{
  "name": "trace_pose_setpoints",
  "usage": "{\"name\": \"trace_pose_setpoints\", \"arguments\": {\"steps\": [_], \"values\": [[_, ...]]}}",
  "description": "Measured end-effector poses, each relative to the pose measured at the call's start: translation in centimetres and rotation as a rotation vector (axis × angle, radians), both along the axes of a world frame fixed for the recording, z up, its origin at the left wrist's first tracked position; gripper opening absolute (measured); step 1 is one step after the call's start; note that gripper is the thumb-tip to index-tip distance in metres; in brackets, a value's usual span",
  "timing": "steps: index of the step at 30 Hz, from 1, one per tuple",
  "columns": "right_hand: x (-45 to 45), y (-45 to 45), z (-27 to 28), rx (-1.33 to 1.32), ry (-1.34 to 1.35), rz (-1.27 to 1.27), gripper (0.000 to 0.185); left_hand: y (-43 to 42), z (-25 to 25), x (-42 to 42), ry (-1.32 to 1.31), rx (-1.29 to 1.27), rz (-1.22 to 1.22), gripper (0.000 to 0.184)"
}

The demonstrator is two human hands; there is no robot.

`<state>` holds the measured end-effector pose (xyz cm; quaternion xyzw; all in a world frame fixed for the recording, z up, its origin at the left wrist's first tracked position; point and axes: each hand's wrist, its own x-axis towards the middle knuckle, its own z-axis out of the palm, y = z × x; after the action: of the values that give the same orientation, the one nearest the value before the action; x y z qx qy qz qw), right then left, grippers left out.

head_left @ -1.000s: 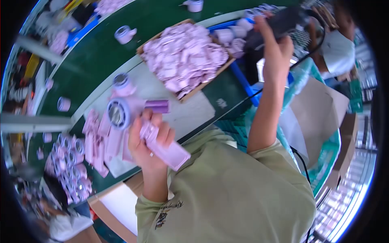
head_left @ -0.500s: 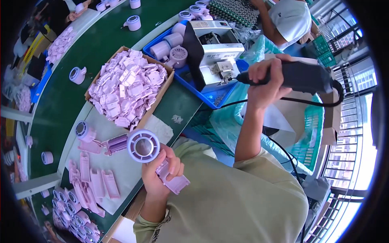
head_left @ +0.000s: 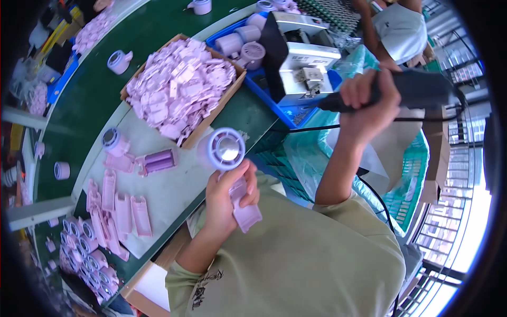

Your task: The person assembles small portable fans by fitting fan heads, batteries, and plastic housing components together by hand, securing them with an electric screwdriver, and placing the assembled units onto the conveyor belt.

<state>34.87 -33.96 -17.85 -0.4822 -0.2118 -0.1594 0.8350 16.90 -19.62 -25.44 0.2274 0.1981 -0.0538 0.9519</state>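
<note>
My left hand (head_left: 227,198) is closed around a pink fan housing (head_left: 226,149), whose round grille faces up and whose handle shell points down toward my shirt. My right hand (head_left: 369,100) grips a black electric screwdriver (head_left: 417,90) with its tip pointing left, near the white screw feeder (head_left: 309,68). Left of the held housing, a pink shell with a purple battery (head_left: 159,161) lies on the white mat (head_left: 179,182), beside another round housing (head_left: 113,140). Several handle shells (head_left: 124,214) lie at the mat's lower left.
A cardboard box (head_left: 211,119) heaped with pink parts stands beyond the mat. The feeder sits in a blue tray (head_left: 290,119). A green bin with a plastic liner (head_left: 406,201) stands at the right. Another person (head_left: 398,31) is at the upper right. Housings crowd the lower left (head_left: 87,253).
The held housing has come up beside the box, away from the battery shell. My right hand has the screwdriver slightly further right in view. The camera view has shifted and is steadier than a second ago.
</note>
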Motion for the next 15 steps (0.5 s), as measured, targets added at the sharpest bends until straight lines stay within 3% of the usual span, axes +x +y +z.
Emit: {"name": "trace_pose_setpoints", "arguments": {"steps": [6,15], "values": [[-5.0,1.0,1.9,0.166,-0.178,0.611,0.023,-0.9,-0.7,1.4,0.041,-0.11,0.1,0.017],[-7.5,3.6,1.0,0.067,-0.206,0.809,0.022,-0.3,0.2,1.0,0.023,-0.104,0.126,0.016]]}}
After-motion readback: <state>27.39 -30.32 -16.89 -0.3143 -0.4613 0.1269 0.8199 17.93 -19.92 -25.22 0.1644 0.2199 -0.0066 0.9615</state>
